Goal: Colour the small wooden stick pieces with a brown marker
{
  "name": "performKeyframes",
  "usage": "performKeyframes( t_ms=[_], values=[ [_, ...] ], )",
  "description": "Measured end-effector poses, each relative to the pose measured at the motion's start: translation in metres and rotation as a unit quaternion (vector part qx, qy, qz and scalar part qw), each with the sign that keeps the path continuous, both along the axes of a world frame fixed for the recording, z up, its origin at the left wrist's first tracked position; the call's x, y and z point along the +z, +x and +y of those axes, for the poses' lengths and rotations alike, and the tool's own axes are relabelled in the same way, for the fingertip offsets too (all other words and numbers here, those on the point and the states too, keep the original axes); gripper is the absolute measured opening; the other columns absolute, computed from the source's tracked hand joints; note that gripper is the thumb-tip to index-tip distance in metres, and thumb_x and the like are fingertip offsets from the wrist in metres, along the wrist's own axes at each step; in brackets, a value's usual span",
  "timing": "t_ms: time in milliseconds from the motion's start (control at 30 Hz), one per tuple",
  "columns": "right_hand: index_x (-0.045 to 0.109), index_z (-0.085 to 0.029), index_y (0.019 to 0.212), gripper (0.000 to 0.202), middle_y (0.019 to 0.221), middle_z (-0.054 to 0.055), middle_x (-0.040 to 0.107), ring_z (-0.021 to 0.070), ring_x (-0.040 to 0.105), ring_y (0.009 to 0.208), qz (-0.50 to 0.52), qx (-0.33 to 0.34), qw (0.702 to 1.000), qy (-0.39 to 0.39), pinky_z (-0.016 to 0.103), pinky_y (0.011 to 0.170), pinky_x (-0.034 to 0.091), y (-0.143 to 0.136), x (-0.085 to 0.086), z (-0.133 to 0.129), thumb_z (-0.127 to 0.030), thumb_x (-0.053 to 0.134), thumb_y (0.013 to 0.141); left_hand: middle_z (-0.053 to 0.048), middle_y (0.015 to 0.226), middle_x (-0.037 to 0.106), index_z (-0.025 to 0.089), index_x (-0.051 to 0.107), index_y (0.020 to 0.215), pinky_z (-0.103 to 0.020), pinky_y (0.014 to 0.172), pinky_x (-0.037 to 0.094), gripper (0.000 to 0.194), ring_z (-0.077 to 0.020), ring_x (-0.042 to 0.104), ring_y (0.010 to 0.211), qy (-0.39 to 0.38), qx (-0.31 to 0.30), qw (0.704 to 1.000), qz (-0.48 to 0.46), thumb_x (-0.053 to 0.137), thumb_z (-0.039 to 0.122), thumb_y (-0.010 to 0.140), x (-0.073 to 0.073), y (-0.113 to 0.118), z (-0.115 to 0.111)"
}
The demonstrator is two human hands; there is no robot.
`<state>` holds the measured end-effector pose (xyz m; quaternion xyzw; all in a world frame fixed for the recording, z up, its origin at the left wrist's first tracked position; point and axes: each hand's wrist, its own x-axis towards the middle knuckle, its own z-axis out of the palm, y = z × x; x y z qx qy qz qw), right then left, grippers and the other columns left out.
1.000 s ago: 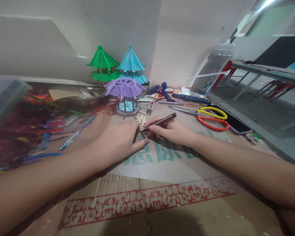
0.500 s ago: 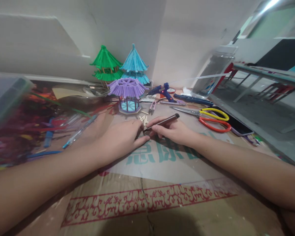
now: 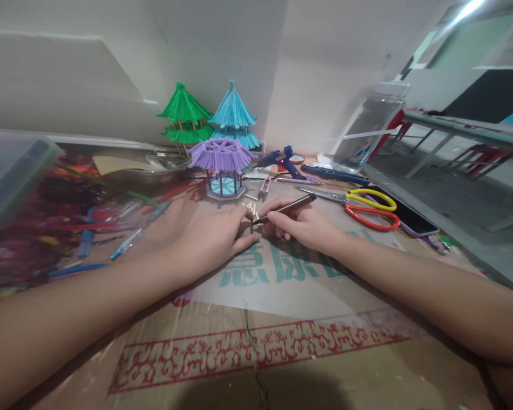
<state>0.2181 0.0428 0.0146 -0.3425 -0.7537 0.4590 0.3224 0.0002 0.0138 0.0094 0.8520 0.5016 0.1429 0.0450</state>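
Note:
My right hand (image 3: pixel 297 219) is closed around a dark brown marker pen (image 3: pixel 287 209), its tip pointing left. The tip touches or nearly touches a small dark stick (image 3: pixel 252 226) that stands between the thumb and fingertips of my left hand (image 3: pixel 216 233). Just beyond the fingertips lie several short pale sticks (image 3: pixel 252 209). Behind them stands a small model pavilion with a purple roof (image 3: pixel 223 155) and a pale blue floor. Both hands rest over a sheet with green characters (image 3: pixel 243 272).
Behind are a green model pavilion (image 3: pixel 183 108), a blue one (image 3: pixel 233 108) and a glue gun (image 3: pixel 283 162). Scissors (image 3: pixel 370 208), a phone (image 3: pixel 406 216) and a clear container (image 3: pixel 370 134) are at the right. A plastic box (image 3: pixel 17 171) and coloured materials fill the left.
The pen has shifted slightly right and up with my right hand. The small dark stick at my left fingertips now stands more upright and shows more clearly.

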Motion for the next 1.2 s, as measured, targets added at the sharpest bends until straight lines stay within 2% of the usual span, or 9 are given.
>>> performKeyframes(
  t_ms=[333, 567, 767, 1200],
  values=[
    [0.066, -0.017, 0.103, 0.019, 0.073, 0.002, 0.070, 0.0104, 0.056, 0.056, -0.010, 0.006, 1.000, 0.002, 0.021, 0.047, 0.044, -0.0002, 0.0014, -0.0009, -0.033, 0.059, 0.094, -0.005, 0.085, 0.071, 0.020, 0.056, 0.113, -0.032, 0.061, 0.041, 0.031, -0.0264, 0.068, 0.076, 0.000, 0.003, 1.000, 0.007, 0.062, 0.045, 0.095, 0.0016, 0.0008, -0.0012],
    [0.065, -0.017, 0.096, 0.016, 0.075, 0.004, 0.072, 0.0124, 0.062, 0.063, -0.013, 0.033, 0.999, -0.028, 0.023, 0.054, 0.048, -0.0008, 0.0010, -0.0015, -0.032, 0.060, 0.094, -0.004, 0.085, 0.071, 0.021, 0.057, 0.113, -0.031, 0.061, 0.041, 0.029, -0.0257, 0.068, 0.075, -0.011, -0.003, 1.000, -0.007, 0.062, 0.043, 0.095, 0.0024, 0.0000, -0.0016],
    [0.066, -0.019, 0.100, 0.016, 0.072, 0.001, 0.070, 0.0107, 0.056, 0.055, -0.016, 0.001, 1.000, 0.001, 0.022, 0.047, 0.044, -0.0006, 0.0019, -0.0019, -0.032, 0.059, 0.094, -0.006, 0.087, 0.072, 0.018, 0.056, 0.114, -0.032, 0.063, 0.043, 0.034, -0.0264, 0.069, 0.077, -0.010, 0.006, 1.000, 0.014, 0.061, 0.046, 0.095, 0.0033, 0.0008, -0.0013],
    [0.065, -0.017, 0.098, 0.017, 0.071, 0.002, 0.070, 0.0104, 0.056, 0.055, -0.018, 0.005, 1.000, -0.015, 0.022, 0.048, 0.044, -0.0011, 0.0025, -0.0019, -0.033, 0.060, 0.094, -0.006, 0.087, 0.072, 0.018, 0.056, 0.112, -0.032, 0.063, 0.043, 0.032, -0.0269, 0.069, 0.079, -0.002, 0.007, 1.000, 0.019, 0.062, 0.045, 0.095, 0.0033, 0.0014, -0.0024]
  ],
)
